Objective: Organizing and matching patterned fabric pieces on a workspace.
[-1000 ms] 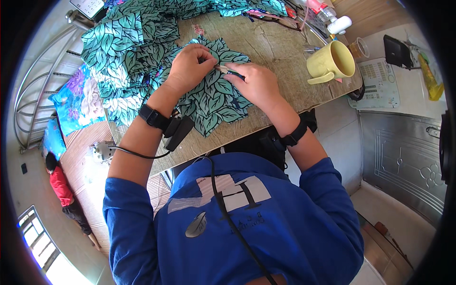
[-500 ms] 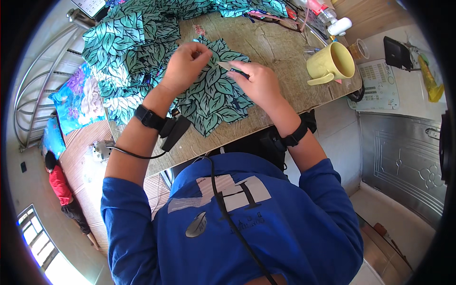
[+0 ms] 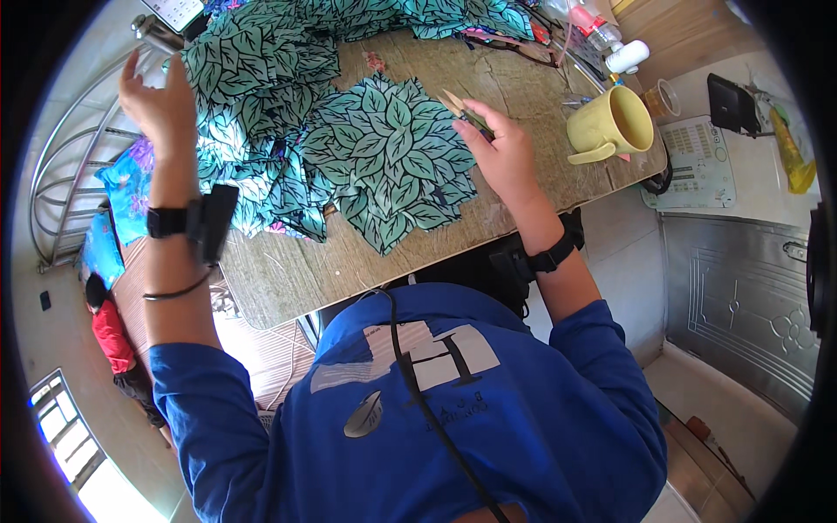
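Note:
A green leaf-print cloth piece [image 3: 388, 148] with a jagged, leaf-shaped edge lies flat on the wooden table. Just right of it, my right hand [image 3: 507, 157] grips small thread snips [image 3: 454, 104], their two pointed blades slightly apart and aimed up and left. The handle is mostly hidden in my fingers. My left hand [image 3: 161, 109] is raised at the far left, over the edge of a heaped pile of the same leaf-print cloth [image 3: 261, 83]. Its thumb and forefinger stand apart, and I see nothing held between them.
A yellow mug [image 3: 595, 131] stands at the table's right, near a white bottle [image 3: 628, 57] and a clear cup [image 3: 664, 98]. Glasses [image 3: 532, 57] lie at the back among tools. A metal-railed bed [image 3: 65, 200] and a person in red [image 3: 113, 336] are off to the left.
My left hand has swung from the cloth piece out to the far left, its fingers spreading. My right hand has drawn slightly right with the snips, uncovering the flat cloth piece.

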Available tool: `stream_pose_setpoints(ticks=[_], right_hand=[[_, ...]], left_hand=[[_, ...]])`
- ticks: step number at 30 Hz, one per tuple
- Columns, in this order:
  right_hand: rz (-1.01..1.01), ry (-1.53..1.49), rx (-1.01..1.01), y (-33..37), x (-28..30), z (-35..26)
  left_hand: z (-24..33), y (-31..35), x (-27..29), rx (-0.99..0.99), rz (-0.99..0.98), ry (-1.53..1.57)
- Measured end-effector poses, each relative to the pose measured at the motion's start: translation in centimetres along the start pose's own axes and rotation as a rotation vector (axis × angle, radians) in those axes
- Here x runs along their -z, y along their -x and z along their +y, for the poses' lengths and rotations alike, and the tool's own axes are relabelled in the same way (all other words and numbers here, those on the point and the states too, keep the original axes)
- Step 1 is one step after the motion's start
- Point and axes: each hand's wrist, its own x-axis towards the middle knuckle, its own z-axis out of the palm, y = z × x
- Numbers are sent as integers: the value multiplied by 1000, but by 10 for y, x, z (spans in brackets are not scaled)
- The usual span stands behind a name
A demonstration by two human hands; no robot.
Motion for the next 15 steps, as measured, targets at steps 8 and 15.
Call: stream_pose_setpoints(ticks=[8,15], right_hand=[[43,-15,98,2,-3,1],[27,46,155,3,-2,0]], left_hand=[[103,85,11,128,-1139,509],[108,108,-30,96,-1139,360]])
